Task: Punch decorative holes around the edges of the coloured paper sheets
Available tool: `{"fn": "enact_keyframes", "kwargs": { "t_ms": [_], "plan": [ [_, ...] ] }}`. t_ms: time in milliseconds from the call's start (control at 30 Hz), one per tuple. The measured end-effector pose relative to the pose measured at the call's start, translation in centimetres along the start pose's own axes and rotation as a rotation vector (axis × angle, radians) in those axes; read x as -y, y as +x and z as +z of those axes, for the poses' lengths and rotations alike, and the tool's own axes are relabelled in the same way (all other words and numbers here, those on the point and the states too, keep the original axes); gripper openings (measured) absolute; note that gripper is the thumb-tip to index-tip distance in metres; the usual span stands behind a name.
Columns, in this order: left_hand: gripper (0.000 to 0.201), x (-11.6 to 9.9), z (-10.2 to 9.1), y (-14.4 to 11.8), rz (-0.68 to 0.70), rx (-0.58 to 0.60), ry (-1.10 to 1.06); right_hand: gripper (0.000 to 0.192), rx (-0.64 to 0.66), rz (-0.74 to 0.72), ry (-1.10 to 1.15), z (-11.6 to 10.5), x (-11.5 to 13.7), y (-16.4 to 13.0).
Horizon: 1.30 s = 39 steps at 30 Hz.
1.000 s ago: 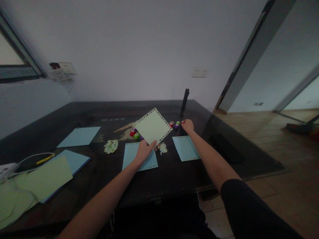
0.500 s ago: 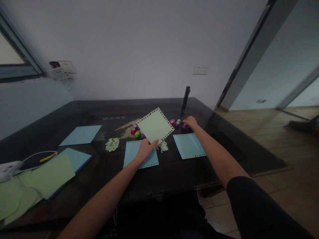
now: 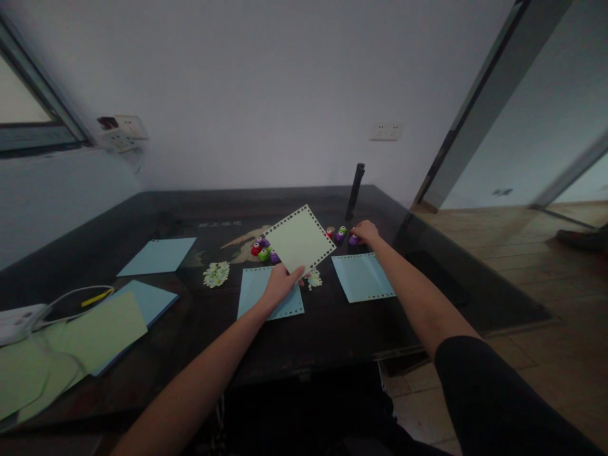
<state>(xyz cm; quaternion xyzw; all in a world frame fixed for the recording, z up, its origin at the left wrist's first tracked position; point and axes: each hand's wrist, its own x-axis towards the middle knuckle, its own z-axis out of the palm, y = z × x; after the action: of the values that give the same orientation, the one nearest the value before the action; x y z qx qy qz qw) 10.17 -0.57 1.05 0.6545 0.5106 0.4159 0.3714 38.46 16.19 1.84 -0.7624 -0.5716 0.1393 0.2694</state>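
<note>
- You face a dark glossy table (image 3: 332, 329) set against a pale wall, with a wood floor off at 3 o'clock.
- Your left hand (image 3: 280, 285) pinches the near corner of a pale green punched sheet (image 3: 300, 239), thumb on top and fingers closed beneath — the sheet is lifted clear of the table and tilted, its edges lined with small holes.
- Your right hand (image 3: 367, 232) reaches to 1 o'clock of that sheet; its fingers are curled onto a purple craft punch (image 3: 352, 240), though you cannot tell how firmly they grip it.
- To handle this well, keep the sheet taut from its corner so it does not sag, and close on the punch squarely by its body, because the other punches sit just beside it.
- Count of punches: three at the right hand — red, green and purple (image 3: 336, 234) — and a cluster (image 3: 264, 250) at 11 o'clock of the left hand, about four, some hidden behind the sheet.
- Blue sheets: two punched ones lying flat, one (image 3: 259, 294) under the left hand, one (image 3: 363, 277) by the right forearm; two more (image 3: 156, 256) toward 9 o'clock.
- Two small heaps of punched-out bits (image 3: 216, 274) lie on the table, and a loose pile of green paper (image 3: 97, 332) at 8 o'clock.
</note>
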Motion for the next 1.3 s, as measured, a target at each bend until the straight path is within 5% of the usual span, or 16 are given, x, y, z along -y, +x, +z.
{"fn": "enact_keyframes", "kwargs": {
  "t_ms": [133,267,433,533,667,833,1067,1300],
  "plan": [
    [0.024,-0.2,0.1,0.0,-0.001,0.018,-0.017,0.020,-0.030,0.011,-0.052,-1.2,0.4,-0.4],
    [0.024,-0.4,0.2,-0.1,-0.012,0.085,-0.054,0.020,-0.089,-0.222,-0.002,-2.6,1.5,-1.9],
    [0.027,-0.1,0.3,-0.2,0.020,0.146,-0.112,0.030,0.331,-0.410,0.488,-3.3,3.5,-6.6],
    [0.027,0.0,0.4,-0.3,0.025,0.172,-0.099,0.027,0.439,-0.436,0.673,-3.3,4.2,-9.3],
    [0.030,0.4,0.4,-0.2,0.008,0.187,-0.085,0.022,0.331,-0.372,0.742,-3.3,3.9,-10.7],
    [0.029,0.4,0.0,0.5,0.064,-0.021,-0.085,0.024,0.273,-0.267,0.809,-3.5,1.9,-11.0],
    [0.020,-1.7,0.6,1.1,0.030,-0.069,-0.193,0.026,0.219,-0.203,0.833,-4.0,-0.4,-12.1],
    [0.036,-4.6,3.1,2.9,0.090,-0.110,-0.194,0.032,0.090,-0.173,0.816,-5.5,-2.6,-11.8]
  ]
}}
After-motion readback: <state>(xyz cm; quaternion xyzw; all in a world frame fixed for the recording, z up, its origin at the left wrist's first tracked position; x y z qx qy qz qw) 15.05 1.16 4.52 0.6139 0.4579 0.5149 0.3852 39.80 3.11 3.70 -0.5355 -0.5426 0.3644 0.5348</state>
